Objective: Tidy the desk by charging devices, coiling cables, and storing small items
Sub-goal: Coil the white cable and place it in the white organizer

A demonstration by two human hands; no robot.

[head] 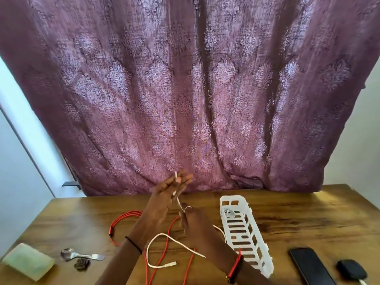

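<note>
A white cable (174, 241) runs from my raised left hand (166, 196) down to my right hand (191, 221) and loops over the wooden desk (308, 219), its plug end (170, 264) lying near the front. My left hand pinches the cable's upper end between thumb and fingers. My right hand grips the cable lower down, slightly blurred. A red cable (123, 220) lies partly coiled to the left and trails toward me. A white slotted basket (244, 229) at the right holds another white cable (229, 213).
A black phone (310, 266) and a small black device (351, 269) lie at the front right. A spoon (80, 255), a dark small item (82, 265) and a pale green block (28, 261) sit at the front left. A purple curtain (185, 89) hangs behind the desk.
</note>
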